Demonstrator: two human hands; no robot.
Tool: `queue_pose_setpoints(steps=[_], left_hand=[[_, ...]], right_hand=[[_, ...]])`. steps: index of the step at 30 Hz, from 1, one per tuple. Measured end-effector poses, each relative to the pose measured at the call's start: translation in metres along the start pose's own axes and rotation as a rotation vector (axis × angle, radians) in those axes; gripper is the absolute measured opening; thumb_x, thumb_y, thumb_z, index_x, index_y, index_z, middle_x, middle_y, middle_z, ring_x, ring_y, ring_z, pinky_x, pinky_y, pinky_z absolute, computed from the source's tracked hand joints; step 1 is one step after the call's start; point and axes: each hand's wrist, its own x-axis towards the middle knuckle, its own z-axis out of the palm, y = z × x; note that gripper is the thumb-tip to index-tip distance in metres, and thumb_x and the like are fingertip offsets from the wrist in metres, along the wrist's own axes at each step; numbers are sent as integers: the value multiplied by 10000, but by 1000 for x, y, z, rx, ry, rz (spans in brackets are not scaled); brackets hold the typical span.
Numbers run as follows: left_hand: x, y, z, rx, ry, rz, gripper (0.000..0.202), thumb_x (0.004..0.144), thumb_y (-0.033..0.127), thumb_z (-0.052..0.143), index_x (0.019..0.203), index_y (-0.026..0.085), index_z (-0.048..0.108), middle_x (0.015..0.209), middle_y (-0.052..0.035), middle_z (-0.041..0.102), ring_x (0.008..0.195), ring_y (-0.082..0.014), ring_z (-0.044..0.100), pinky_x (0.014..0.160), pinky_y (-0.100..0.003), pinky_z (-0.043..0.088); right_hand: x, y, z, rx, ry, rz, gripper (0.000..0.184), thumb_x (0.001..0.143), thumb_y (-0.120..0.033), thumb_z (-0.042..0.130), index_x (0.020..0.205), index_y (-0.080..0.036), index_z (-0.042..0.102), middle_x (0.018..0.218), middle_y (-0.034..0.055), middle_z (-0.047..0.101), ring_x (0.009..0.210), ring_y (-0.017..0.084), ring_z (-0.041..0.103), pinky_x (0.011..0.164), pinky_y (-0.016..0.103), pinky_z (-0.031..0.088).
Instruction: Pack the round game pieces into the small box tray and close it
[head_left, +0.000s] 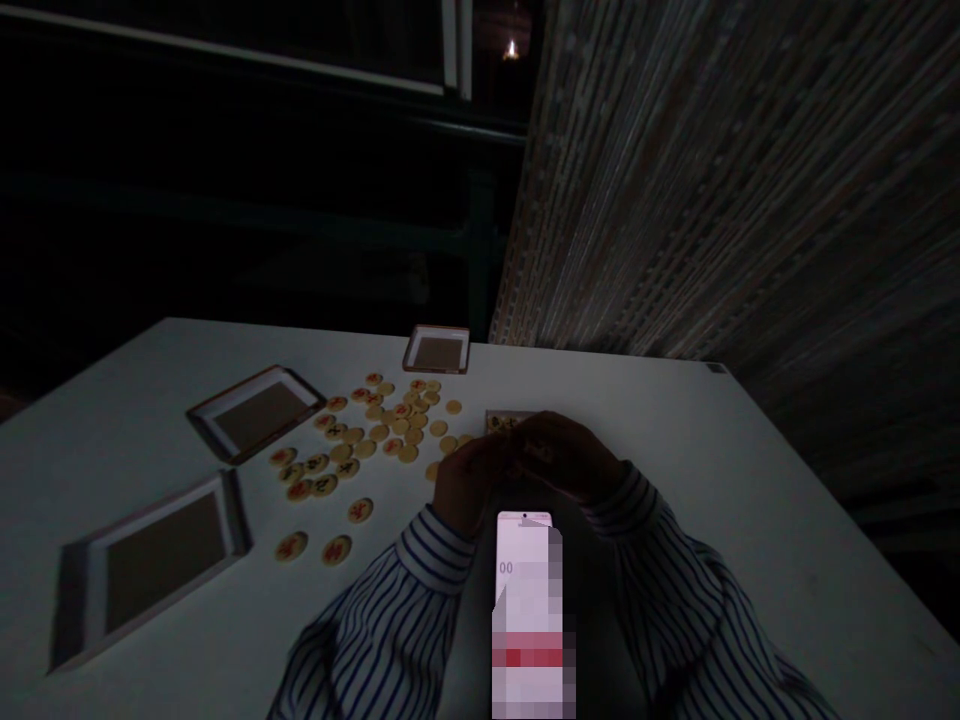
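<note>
My left hand (469,478) and my right hand (574,455) meet over a small shallow box (491,414) near the middle of the table. Round Chinese chess pieces (510,423) show inside its far edge; the hands cover the rest. In the dim light both sets of fingers look curled inward, and what lies between them is hidden. Left of my left hand, several loose Chinese chess pieces (401,425) are spread out, some with red or black characters facing up, others showing plain wood. Directly below my hands lies a lit phone (525,590), its screen partly blurred.
Three shallow trays or lids stand on the white table (750,560): one near left (169,560), one farther left (259,410), one at the back edge (437,350). A string curtain (675,180) hangs beyond the table at the right. The room is dark.
</note>
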Motion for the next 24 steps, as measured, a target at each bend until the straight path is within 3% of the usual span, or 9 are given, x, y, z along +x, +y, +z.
queue_pose_setpoints(steps=[5,10,16,20,24], left_hand=[[-1,0,-2,90,172,31,245,701,331,565,831,145,660,815,-60,684,769,-180,627,698,-291,515],[1,-12,-7,169,241,57,268,693,348,566,850,149,654,792,-64,677,735,-175,618,681,-297,504],[1,-19,-8,219,193,67,265,706,342,557,889,168,638,849,-64,667,774,-174,619,718,-305,500],[0,-16,-6,266,181,52,250,716,337,542,872,164,631,853,-65,665,785,-177,618,725,-310,499],[0,-17,-6,289,166,46,241,714,333,544,877,179,632,879,-59,668,804,-181,620,744,-321,496]], right_hand=[[-2,5,-5,-25,0,64,207,787,-302,526,947,-175,565,855,62,611,788,148,558,714,307,456],[-5,13,-14,-88,-58,79,143,769,-229,530,885,-163,582,794,58,594,727,141,540,667,288,447],[-12,30,-18,-78,-78,86,119,700,-119,544,794,-174,590,788,47,598,711,133,534,650,271,447],[-19,40,-17,-73,-81,144,200,684,-134,564,879,-168,592,801,53,610,689,134,547,633,274,455],[-22,46,-15,-125,-165,214,193,682,-151,572,868,-187,609,787,36,613,683,135,555,623,269,451]])
